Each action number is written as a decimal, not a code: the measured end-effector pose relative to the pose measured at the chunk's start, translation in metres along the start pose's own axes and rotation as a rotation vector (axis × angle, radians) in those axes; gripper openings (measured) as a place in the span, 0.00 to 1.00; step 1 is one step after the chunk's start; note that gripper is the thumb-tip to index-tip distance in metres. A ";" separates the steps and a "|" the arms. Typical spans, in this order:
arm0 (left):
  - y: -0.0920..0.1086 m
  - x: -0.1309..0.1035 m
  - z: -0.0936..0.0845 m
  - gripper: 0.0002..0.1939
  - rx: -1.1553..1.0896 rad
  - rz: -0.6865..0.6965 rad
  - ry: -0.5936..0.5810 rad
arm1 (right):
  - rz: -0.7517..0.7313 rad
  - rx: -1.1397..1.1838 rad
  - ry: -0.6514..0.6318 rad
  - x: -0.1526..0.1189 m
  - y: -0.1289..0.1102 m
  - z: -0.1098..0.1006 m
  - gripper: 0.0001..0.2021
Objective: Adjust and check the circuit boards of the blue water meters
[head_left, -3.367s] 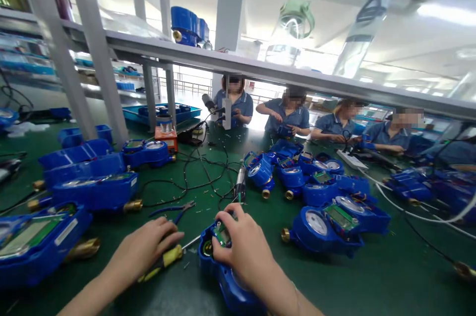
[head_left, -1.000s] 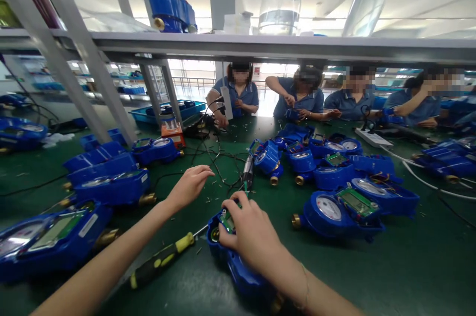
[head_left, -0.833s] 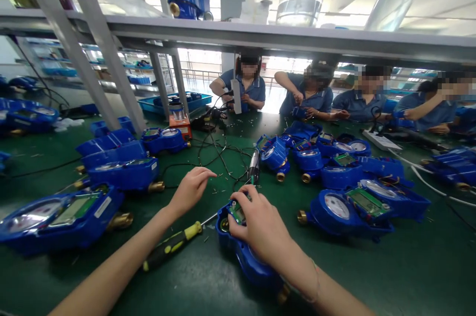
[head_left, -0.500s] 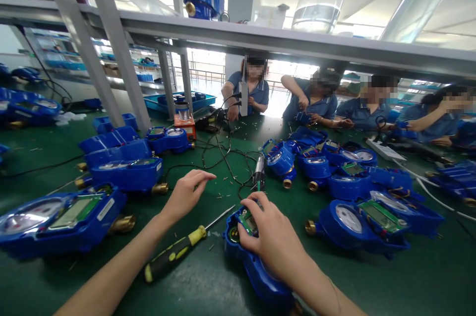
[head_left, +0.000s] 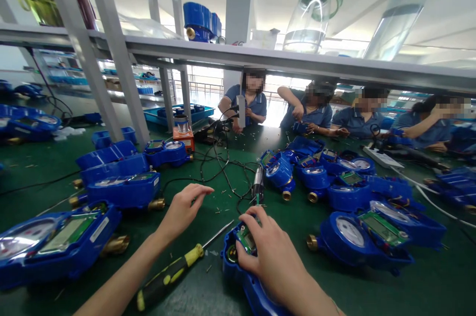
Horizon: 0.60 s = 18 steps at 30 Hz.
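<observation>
My left hand hovers over the green table, thumb and fingertips brought together in a pinch; anything between them is too small to make out. My right hand grips a small green circuit board between thumb and fingers, at the upper end of an open blue meter housing. The palm hides much of that housing. Between my forearms lies a yellow and black screwdriver, its tip pointing away to the right. Just beyond my right hand is a silver and black electric screwdriver.
Blue meters stand at left and right. Black cables and small screws lie mid-table. A metal shelf crosses above, carrying bottles. An orange box sits behind. Several people in blue shirts sit across.
The view has tilted up slightly, so the table's things appear lower. My left hand stays pinched above the table, and my right hand keeps its grip at the housing.
</observation>
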<state>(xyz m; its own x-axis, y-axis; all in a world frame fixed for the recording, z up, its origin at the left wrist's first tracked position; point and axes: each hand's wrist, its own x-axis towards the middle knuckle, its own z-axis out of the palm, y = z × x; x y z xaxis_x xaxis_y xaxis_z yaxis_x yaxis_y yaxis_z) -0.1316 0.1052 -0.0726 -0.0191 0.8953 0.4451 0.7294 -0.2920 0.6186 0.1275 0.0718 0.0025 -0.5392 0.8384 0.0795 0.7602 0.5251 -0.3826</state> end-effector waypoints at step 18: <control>-0.013 -0.003 0.011 0.14 -0.004 -0.031 -0.099 | 0.031 -0.005 0.019 -0.001 -0.002 0.002 0.19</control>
<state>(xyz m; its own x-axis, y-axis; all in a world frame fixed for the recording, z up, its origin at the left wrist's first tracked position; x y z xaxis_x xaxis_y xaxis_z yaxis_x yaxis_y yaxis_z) -0.1341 0.1104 -0.0888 0.0259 0.9326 0.3600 0.7270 -0.2648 0.6335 0.1257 0.0701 0.0017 -0.5084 0.8568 0.0857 0.7780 0.4997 -0.3808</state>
